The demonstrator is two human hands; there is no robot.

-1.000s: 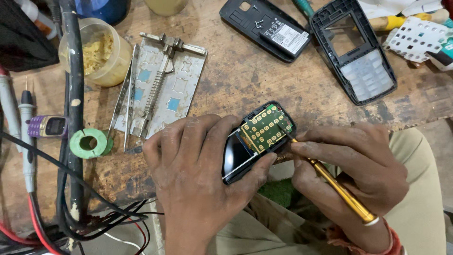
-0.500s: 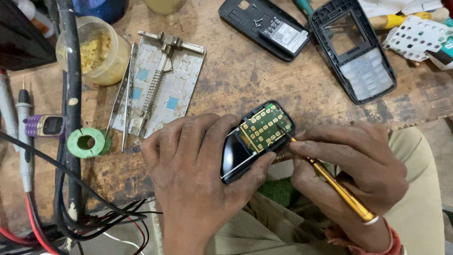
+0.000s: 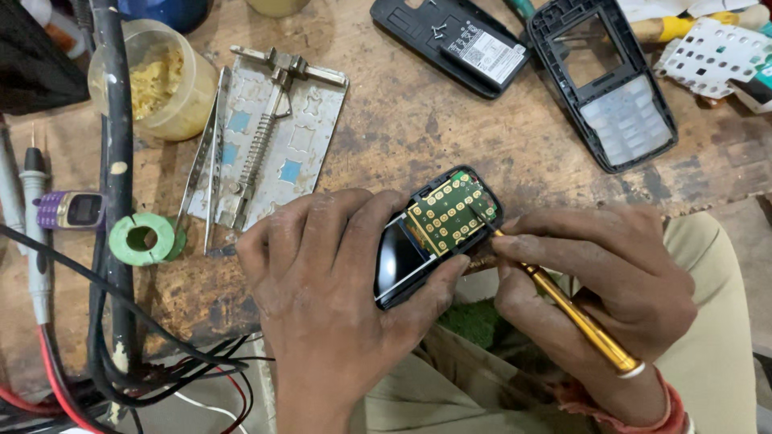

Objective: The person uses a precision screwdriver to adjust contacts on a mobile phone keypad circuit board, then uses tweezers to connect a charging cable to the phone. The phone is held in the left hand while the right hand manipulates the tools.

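At the near edge of a worn wooden bench, just above the person's lap, two hands work on a small phone with its front taken off. The left hand is wrapped around the phone, fingers closed along its side and thumb under it, holding it tilted with the dark screen toward the wrist. The right hand is closed in a pen-like pinch on a thin gold screwdriver, with the tip touching the lower right edge of the phone's green circuit board (the board carries rows of gold keypad contacts). Judging from how things lie, the opening-up is well along: the black front cover with its clear keypad lies apart at the top right, a back cover with a battery lies beside it, and a white keypad sheet sits at the far right. The board remains seated in the phone's frame, so the inner work looks unfinished. To the left lie a metal clamp plate, a jar of yellow paste, a green ring and a tangle of cables. The screwdriver's very tip is hidden by the fingers, and whether it sits in a screw cannot be made out; several items at the top edge are cut off.
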